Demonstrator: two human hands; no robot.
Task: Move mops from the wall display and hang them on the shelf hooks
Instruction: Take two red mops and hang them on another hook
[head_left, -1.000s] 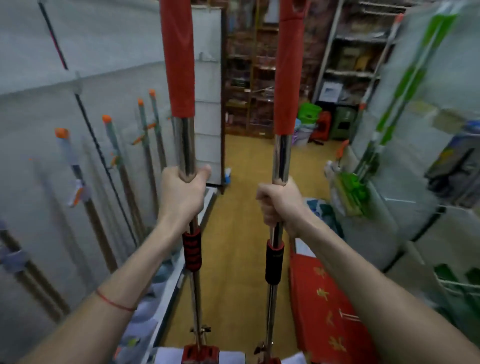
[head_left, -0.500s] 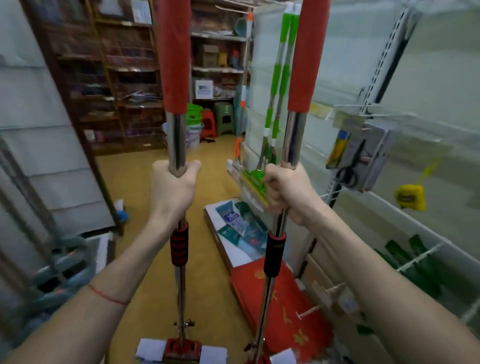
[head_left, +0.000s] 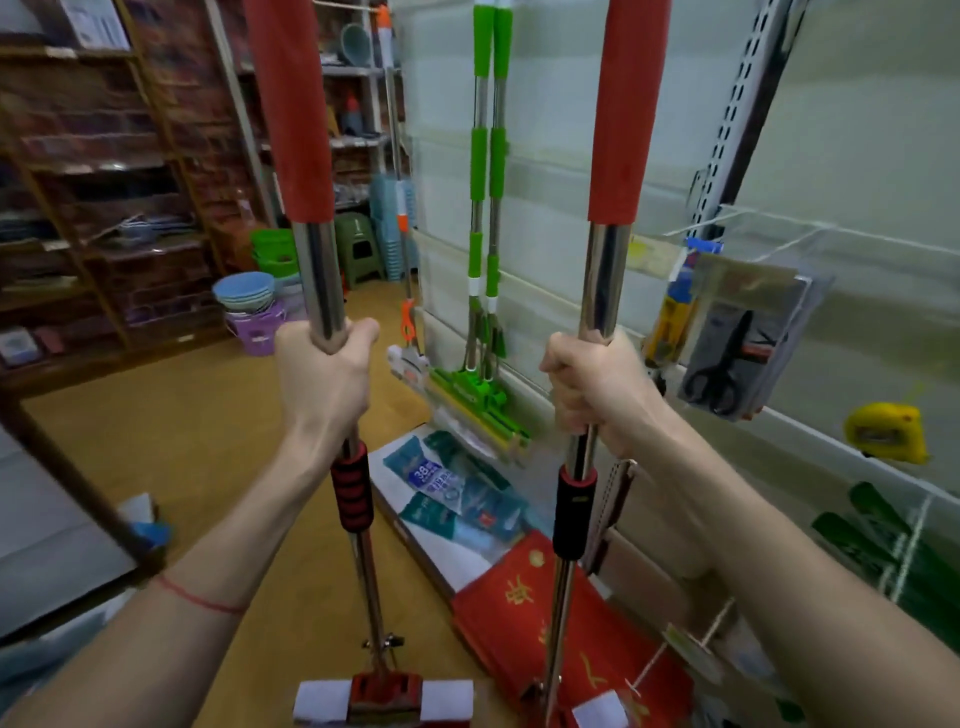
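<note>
I hold two red-handled sponge mops upright, one in each fist. My left hand (head_left: 324, 374) grips the steel pole of the left mop (head_left: 291, 130), whose white sponge head (head_left: 384, 699) hangs near the floor. My right hand (head_left: 592, 389) grips the pole of the right mop (head_left: 626, 114); its head is mostly cut off at the bottom edge. Two green mops (head_left: 485, 156) hang on the white shelf panel (head_left: 571, 156) straight ahead, between my two poles. An orange-trimmed mop (head_left: 402, 218) hangs just left of them.
Wire hooks (head_left: 763, 234) on the right panel carry packaged scissors (head_left: 727, 353) and a yellow tape measure (head_left: 885, 431). Red mats (head_left: 519, 608) and packets lie on the low shelf base. Stacked basins (head_left: 247, 296), stools and dark wooden racks (head_left: 78, 182) stand at the back left.
My view has swung right, away from the wall display of mops on the left, toward the white shelf panel. Both hands keep the same grip on the two red mops.
</note>
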